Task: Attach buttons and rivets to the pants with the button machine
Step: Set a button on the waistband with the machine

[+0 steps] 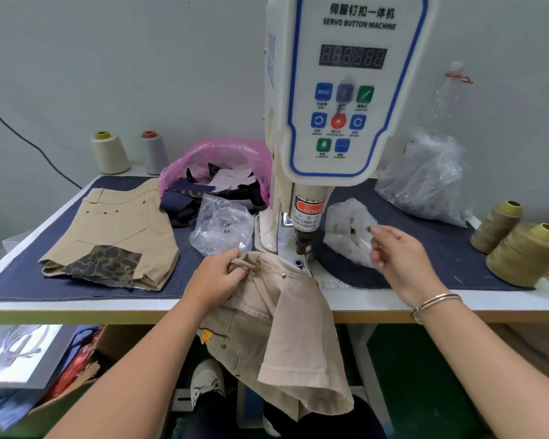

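Two pairs of tan pants are in my view: one I hold at the bench [267, 307] edge, and one lying folded flat [114, 236] on the left of the bench, rivets showing on it, so I judge it finished and set aside. My left hand [217, 275] grips the waistband of the pants [276, 299] by a belt loop, bunching the cloth just in front of the button machine [346, 90], near its lower die [298, 263], while the rest hangs off the bench toward my lap. That keeps the waistband ready to slide under the punch [301, 245]. My right hand [400, 255] is at the small white bag [349, 232] just right of the punch, fingertips pinched together on what seems a small fastener; it is too small to be sure. I would guess the next rivet or button is being fetched.

Counting the rest: four thread cones, two pale [110, 152] at the back left, two olive [526, 251] at the right. Three clear or white plastic bags, plus one pink bag of scraps [216, 172]. One bottle [447, 96] stands at the back right.
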The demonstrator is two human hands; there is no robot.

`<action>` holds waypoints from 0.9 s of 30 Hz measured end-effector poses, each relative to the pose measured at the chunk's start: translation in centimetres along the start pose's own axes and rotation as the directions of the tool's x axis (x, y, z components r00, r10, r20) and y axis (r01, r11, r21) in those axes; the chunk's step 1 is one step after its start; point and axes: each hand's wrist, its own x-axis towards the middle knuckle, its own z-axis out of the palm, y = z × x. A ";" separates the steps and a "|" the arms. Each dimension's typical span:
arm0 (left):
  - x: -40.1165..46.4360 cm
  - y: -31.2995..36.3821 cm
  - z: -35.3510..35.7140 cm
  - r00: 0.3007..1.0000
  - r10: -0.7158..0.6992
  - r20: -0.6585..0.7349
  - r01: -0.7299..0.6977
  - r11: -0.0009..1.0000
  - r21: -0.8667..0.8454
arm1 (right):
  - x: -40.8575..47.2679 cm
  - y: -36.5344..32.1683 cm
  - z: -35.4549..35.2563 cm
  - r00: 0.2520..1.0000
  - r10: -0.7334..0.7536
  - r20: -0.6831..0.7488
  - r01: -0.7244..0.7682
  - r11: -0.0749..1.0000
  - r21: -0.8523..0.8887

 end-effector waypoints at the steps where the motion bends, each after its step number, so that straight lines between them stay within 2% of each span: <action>1: 0.0 0.0 0.0 1.000 0.002 -0.001 -0.002 1.000 0.000 | -1.0 0.0 0.7 0.996 0.068 0.064 -0.072 0.995 0.062; 5: -0.1 0.1 0.0 1.000 0.000 -0.007 0.001 1.000 0.004 | -4.1 1.0 4.0 0.918 0.331 0.219 -0.353 0.933 0.071; 9: -0.1 0.0 0.0 1.000 0.004 -0.012 -0.004 1.000 0.009 | -4.8 1.7 6.7 0.835 0.474 0.280 -0.529 0.831 0.170; 17: -0.1 0.0 0.0 1.000 0.003 -0.008 -0.004 1.000 -0.003 | -4.3 1.8 8.0 0.748 0.556 0.363 -0.661 0.670 0.338; 27: 0.0 0.0 0.0 1.000 0.014 -0.014 -0.014 1.000 -0.003 | -4.7 1.3 8.6 0.739 0.540 0.402 -0.672 0.621 0.403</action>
